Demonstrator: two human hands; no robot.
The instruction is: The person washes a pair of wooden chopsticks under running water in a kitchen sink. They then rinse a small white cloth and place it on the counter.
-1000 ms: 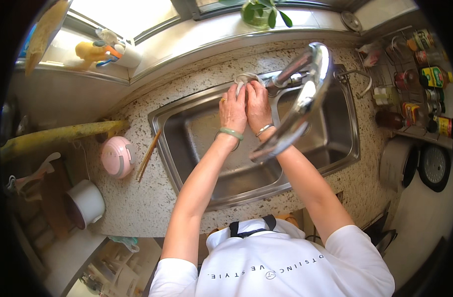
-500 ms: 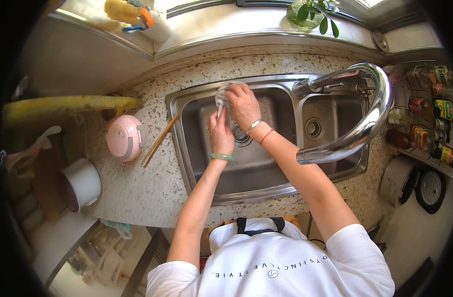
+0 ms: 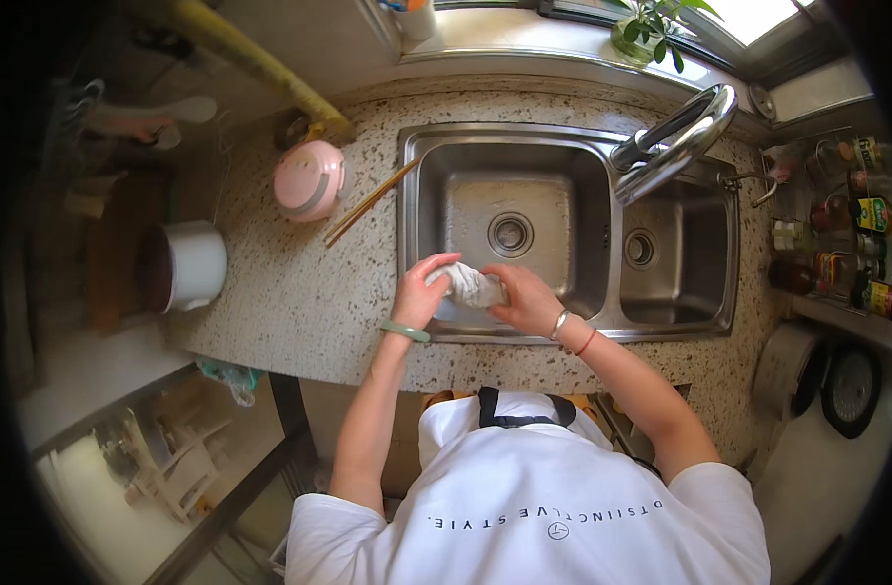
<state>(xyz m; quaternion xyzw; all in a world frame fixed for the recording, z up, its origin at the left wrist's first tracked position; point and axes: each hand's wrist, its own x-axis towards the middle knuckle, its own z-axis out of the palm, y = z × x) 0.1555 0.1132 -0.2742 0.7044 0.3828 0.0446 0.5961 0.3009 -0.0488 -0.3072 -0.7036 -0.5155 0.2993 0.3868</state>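
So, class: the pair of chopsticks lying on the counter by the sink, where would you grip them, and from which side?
Grip the chopsticks at the lower-left ends resting on the speckled counter, coming from above. Their far tips lie over the sink rim, and the pink pot crowds the left.

white cloth (image 3: 468, 285), speckled beige counter (image 3: 299, 302), pink pot (image 3: 310, 180)

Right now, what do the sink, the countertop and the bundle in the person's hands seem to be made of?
The sink looks like brushed stainless steel: grey, with soft reflections. The countertop seems to be speckled stone or a stone composite, beige with dark flecks and a smooth finish. The cloth, gripped between the left hand and the right hand, looks like soft pale fabric, crumpled into folds; possibly wet, though that is unclear.
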